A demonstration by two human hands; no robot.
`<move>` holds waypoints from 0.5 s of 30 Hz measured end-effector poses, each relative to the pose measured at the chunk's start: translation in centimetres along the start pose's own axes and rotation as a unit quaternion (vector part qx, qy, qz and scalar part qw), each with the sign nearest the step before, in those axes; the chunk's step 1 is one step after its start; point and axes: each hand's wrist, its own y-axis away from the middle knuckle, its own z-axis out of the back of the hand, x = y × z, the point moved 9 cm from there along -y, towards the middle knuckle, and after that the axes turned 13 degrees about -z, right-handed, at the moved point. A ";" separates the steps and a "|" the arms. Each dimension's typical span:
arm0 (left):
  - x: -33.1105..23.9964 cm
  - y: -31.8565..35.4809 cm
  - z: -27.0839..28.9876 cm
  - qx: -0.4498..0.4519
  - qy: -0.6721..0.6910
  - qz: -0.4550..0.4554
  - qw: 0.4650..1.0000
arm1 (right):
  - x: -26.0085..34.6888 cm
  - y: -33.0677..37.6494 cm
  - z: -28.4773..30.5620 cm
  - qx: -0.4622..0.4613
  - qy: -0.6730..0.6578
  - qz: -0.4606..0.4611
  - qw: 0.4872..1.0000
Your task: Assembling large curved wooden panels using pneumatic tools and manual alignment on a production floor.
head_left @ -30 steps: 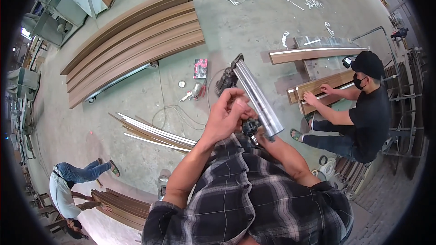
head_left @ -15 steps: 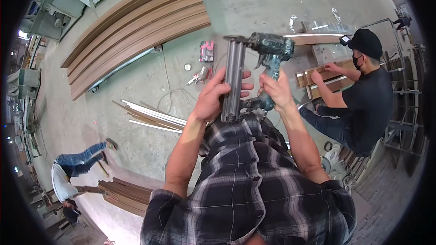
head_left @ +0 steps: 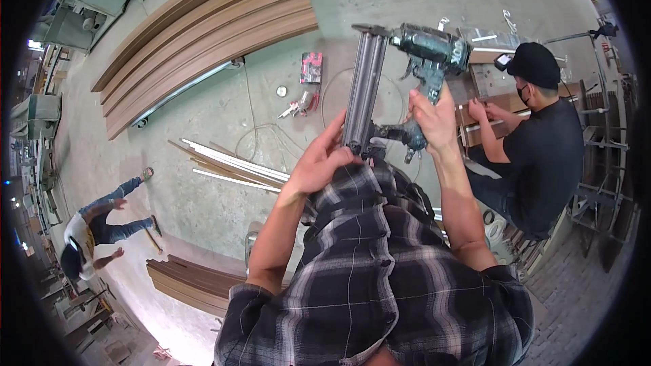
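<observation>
I hold a worn, dark green nail gun up in front of my chest. Its long grey metal magazine stands nearly upright, tilted slightly to the right at the top. My right hand is wrapped round the handle below the trigger. At the magazine's lower end, my left hand grips it, thumb close to the end catch and some fingers hidden behind it. The magazine's bottom is close to my plaid shirt.
Long brown boards lie stacked at the far left. A red box and a spray gun are on the floor ahead, near thin strips. One person crouches at the right; another is at the left.
The nail gun has moved up and to the right. My left hand has slid down to the magazine's lower end. The person at the left has let go of the boards.
</observation>
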 end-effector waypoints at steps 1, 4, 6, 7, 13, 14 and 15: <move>0.4 -0.2 0.0 -0.017 0.003 0.011 1.000 | 0.3 -0.1 0.1 -0.007 0.022 0.020 1.000; 1.7 -0.9 0.7 -0.058 -0.047 0.017 0.997 | 0.3 -0.4 0.5 -0.035 0.050 0.031 0.998; 2.9 -1.2 0.8 -0.079 -0.067 0.025 0.994 | 0.3 -0.3 0.5 -0.038 0.043 0.032 0.998; 3.2 -1.4 1.0 -0.107 -0.043 -0.002 0.993 | 0.2 -0.6 0.7 -0.037 0.043 0.035 0.998; 4.1 -2.5 0.3 -0.152 0.030 -0.011 0.988 | 0.5 -0.6 1.8 -0.043 0.014 0.072 0.996; 4.0 -2.6 0.1 -0.149 0.007 -0.012 0.989 | 0.6 -0.8 1.9 -0.043 0.014 0.074 0.996; 4.0 -2.7 0.1 -0.148 0.007 -0.012 0.989 | 0.4 -0.9 2.1 -0.050 0.005 0.071 0.996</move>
